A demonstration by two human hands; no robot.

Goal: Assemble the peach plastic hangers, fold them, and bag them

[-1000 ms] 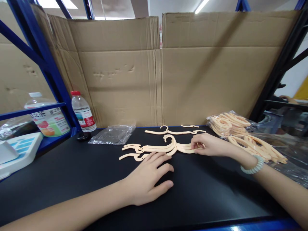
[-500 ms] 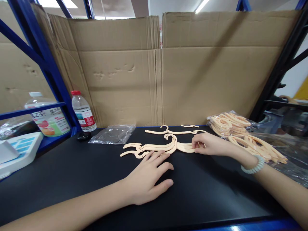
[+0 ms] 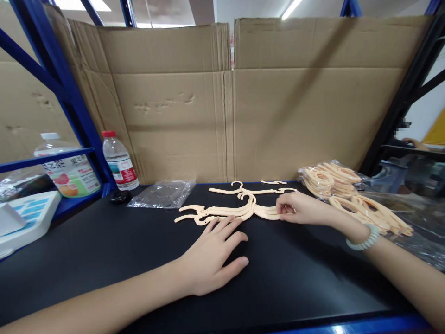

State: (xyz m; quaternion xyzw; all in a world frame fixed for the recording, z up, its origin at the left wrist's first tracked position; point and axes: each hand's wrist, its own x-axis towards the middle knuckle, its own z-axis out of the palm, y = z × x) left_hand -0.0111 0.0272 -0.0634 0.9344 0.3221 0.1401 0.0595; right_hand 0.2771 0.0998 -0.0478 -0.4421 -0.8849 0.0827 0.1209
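Observation:
A small bundle of cream plastic hangers (image 3: 225,211) lies flat on the black tabletop (image 3: 104,250). My right hand (image 3: 299,208) pinches the bundle's right end between thumb and fingers. My left hand (image 3: 212,254) rests palm-down on the table, fingers spread, its fingertips just short of the bundle's left half. A single hanger (image 3: 251,189) lies farther back, near the cardboard wall. On my right wrist sits a pale green bead bracelet (image 3: 363,240).
More hangers in clear bags (image 3: 329,178) are heaped at the right, with loose ones (image 3: 369,212) beside them. An empty clear bag (image 3: 163,194), a black cap (image 3: 120,196) and a water bottle (image 3: 119,161) stand back left. A cardboard wall (image 3: 222,102) closes the back.
The hanger bundle has slid slightly away from me and tightened together under my right hand. My left hand has stayed nearly still.

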